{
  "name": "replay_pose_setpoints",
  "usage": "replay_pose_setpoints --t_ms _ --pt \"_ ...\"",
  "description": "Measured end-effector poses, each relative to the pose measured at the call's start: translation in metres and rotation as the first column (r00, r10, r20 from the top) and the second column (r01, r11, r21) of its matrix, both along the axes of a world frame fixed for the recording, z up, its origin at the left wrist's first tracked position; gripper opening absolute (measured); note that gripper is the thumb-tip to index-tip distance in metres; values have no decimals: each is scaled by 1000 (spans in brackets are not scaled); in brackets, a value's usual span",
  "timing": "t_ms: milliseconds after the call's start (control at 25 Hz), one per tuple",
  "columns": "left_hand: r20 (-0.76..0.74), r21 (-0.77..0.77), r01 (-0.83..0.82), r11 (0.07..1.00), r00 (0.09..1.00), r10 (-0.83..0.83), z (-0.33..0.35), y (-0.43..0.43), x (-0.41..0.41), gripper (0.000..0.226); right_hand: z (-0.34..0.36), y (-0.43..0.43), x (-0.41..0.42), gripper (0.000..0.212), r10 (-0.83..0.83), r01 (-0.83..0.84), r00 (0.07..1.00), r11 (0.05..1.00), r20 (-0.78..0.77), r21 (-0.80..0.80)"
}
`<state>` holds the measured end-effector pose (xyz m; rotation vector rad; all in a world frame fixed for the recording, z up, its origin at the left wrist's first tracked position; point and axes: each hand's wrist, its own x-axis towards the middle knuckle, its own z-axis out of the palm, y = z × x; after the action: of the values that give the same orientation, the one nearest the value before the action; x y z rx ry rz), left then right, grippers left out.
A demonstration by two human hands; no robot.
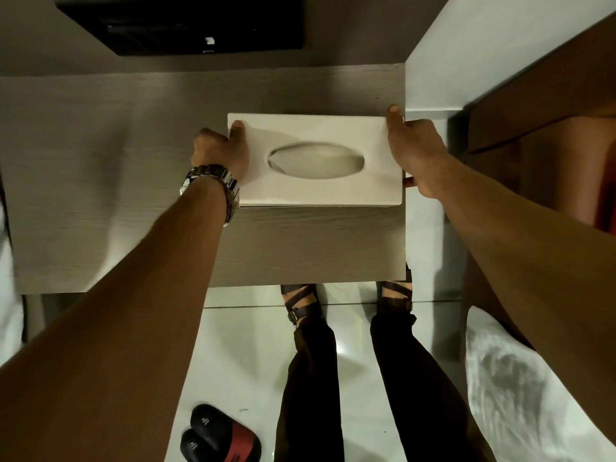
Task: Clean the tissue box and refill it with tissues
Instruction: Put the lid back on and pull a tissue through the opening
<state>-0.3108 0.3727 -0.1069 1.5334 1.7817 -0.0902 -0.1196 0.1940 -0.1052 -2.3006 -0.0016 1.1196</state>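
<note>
**A:** What does the head camera show, looking down?

**B:** My two bare arms reach forward over a grey wood-grain tabletop (110, 168). Between my hands sits a white tissue box (313, 191) near the table's right end, its long side facing me. The oval slot (316, 160) in its top faces up; inside looks pale and shadowed, and I cannot tell whether any tissues are in there.

**A:** How are you holding it?

**B:** My left hand (218, 155) clasps the left end of the box, thumb lying on the top near the far corner. A metal wristwatch (213, 185) is on that wrist. My right hand (416, 151) clasps the right end, thumb at the far right corner and fingers wrapped down the side. Both hands are closed against the box. I cannot tell whether it rests on the table or is lifted slightly.

**A:** Anything else?

**B:** A black television (186, 25) hangs on the wall beyond the table. Below, my sandalled feet stand on a glossy white floor (233, 355), with a pair of black-and-red slippers (218, 435) to their left.
</note>
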Motion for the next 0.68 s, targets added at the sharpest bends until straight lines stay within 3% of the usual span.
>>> replay_pose_setpoints --t_ms 160,360,680 --pt "7 -4 -17 1000 1000 17 -8 -1 -8 47 1 4 -4 64 33 -34 999 999 28 3" --pt "8 -14 -21 1000 1000 21 -12 -2 -11 57 -2 2 -6 50 82 -82 996 997 38 4" --pt "91 -45 -68 997 993 72 -9 -7 -13 51 1 0 -5 61 82 -82 997 996 13 31"
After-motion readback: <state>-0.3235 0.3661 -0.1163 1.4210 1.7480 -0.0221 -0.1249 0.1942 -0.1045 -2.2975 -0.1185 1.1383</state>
